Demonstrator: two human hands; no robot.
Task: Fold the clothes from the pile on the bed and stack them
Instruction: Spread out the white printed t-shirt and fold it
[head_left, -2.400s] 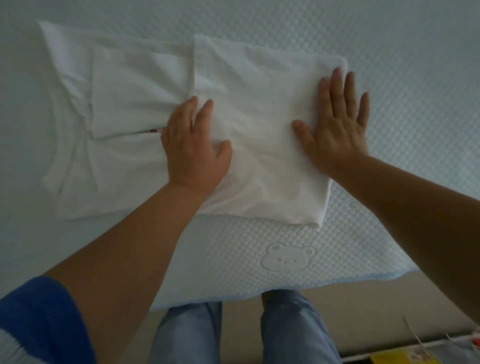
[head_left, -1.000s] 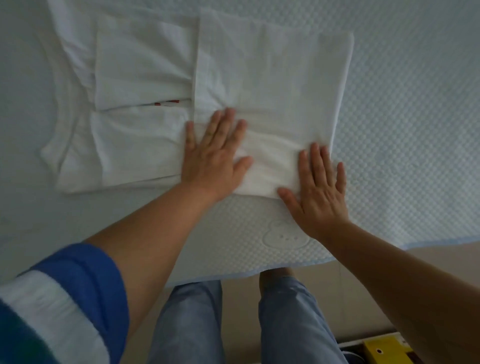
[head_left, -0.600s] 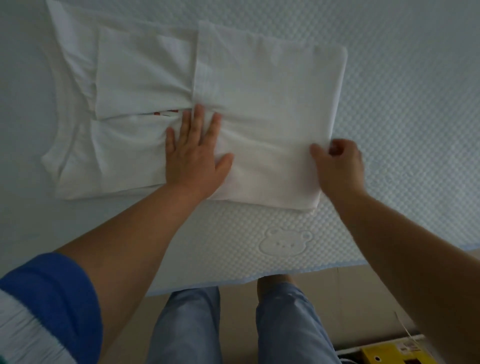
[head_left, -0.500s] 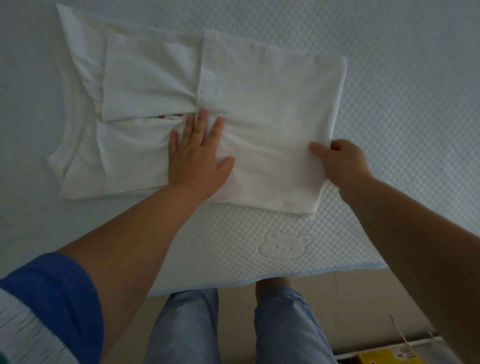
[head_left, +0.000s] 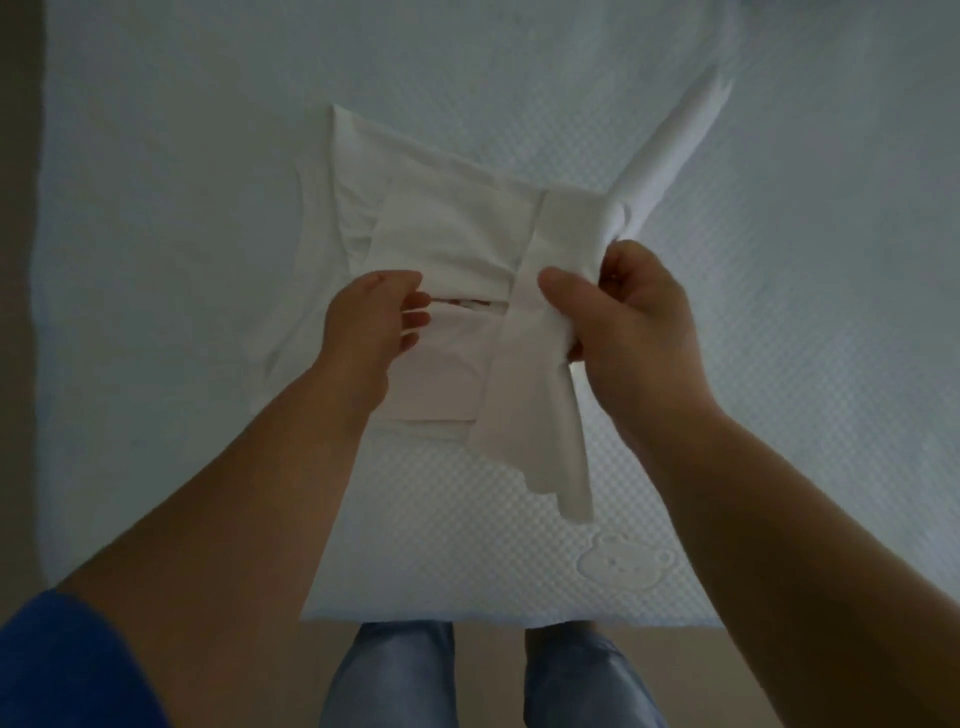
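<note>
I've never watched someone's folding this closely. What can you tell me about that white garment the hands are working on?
The white garment looks like soft, thin cotton, partly folded into layered panels, with a small red mark showing in a gap between them. Its left part lies on the quilted bed cover. The right hand grips the folded right end and lifts it, so a flap hangs down. The left hand rests on it, fingers curled at the gap.

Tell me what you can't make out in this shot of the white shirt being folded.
Head view:
- Left hand: fingertips hidden under the white shirt.
- Red mark: only a sliver shows between folds.
- Right hand: fingers hidden behind the gripped fold.
- Clothes pile: not in frame.
</note>
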